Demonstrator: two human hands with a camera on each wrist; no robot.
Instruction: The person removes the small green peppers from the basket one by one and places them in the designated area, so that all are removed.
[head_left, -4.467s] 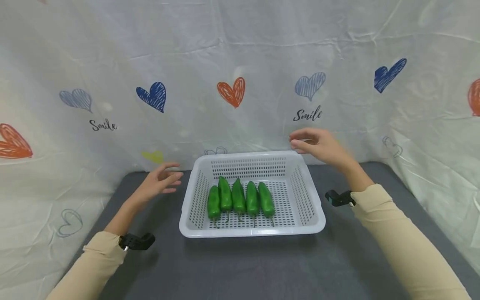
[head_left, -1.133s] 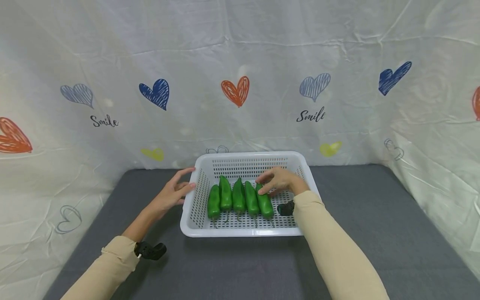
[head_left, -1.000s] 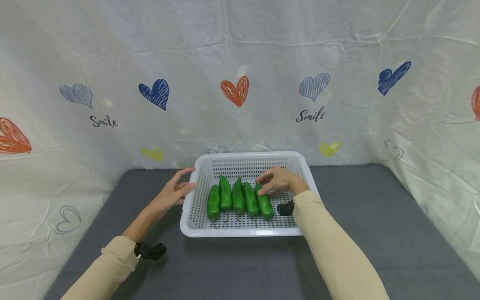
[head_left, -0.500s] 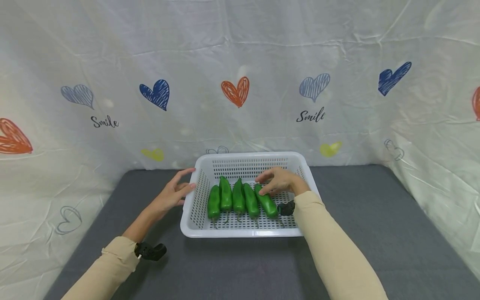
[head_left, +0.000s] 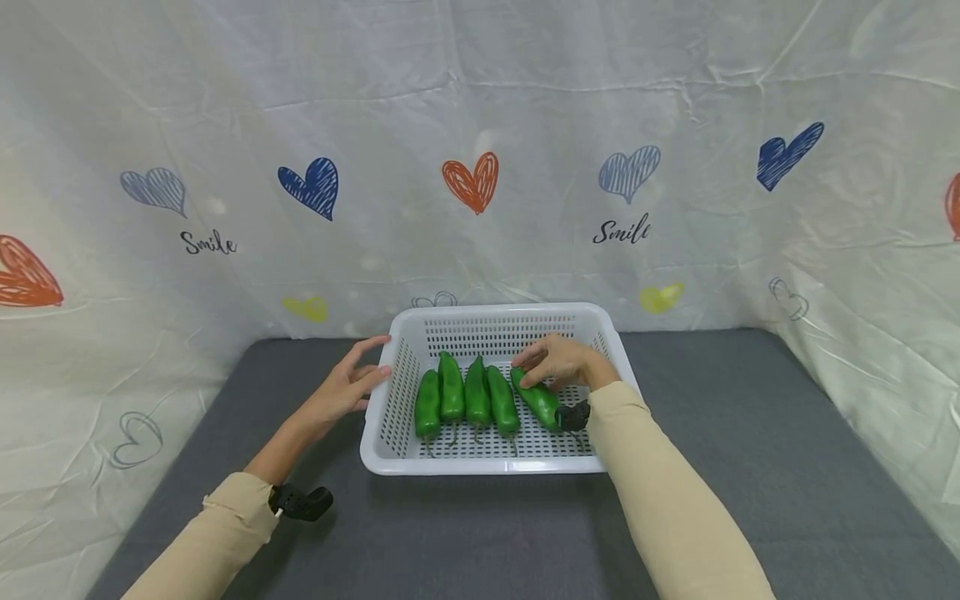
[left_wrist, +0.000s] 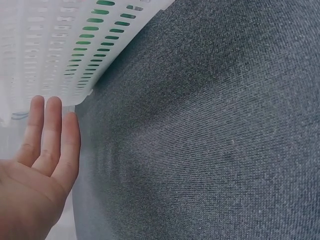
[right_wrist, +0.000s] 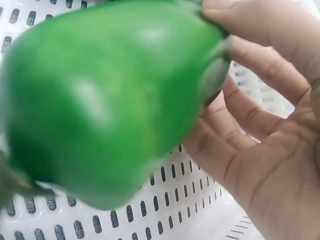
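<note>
A white perforated plastic basket [head_left: 435, 467] holds several green chili peppers [head_left: 477, 396] lying side by side. Inside it, my right hand [head_left: 558, 360] pinches the tip end of the rightmost green pepper [head_left: 538, 404]. That pepper slants, its stem end toward my wrist and partly behind the black wrist camera. In the right wrist view the pepper [right_wrist: 105, 100] looms large and blurred, thumb on one side and fingers on the other. My left hand [head_left: 347, 387] is at the basket's left rim with fingertips against it. Three of its fingers [left_wrist: 51, 135] extend straight beside the basket wall in the left wrist view.
The basket rests on a dark grey cloth-covered table [head_left: 480, 533]. Behind stands a pale curtain [head_left: 540, 92] printed with hearts and the word Smile. A black wrist camera [head_left: 300, 502] sits on the left wrist.
Both hands have come in, the left to the basket rim, the right onto the rightmost pepper. Over the last second that pepper's stem end has swung right, away from its neighbour.
</note>
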